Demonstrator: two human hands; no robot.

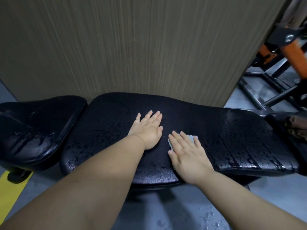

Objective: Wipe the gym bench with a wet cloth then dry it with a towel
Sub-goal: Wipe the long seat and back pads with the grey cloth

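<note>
A black padded gym bench (224, 133) stretches across the view, its long back pad beaded with water drops. Its separate seat pad (36, 128) lies at the left, also wet. My left hand (147, 130) rests flat on the middle of the back pad with fingers straight. Just to its right, my right hand (187, 155) presses flat on a small light blue cloth (191, 138). Only the cloth's edges show past my fingers. No towel is in view.
A wood-grain wall panel (132, 47) stands directly behind the bench. An orange and black machine frame (282, 60) occupies the back right. Grey floor (174, 213) with water drops lies below me, and a yellow floor stripe (10, 193) sits at the lower left.
</note>
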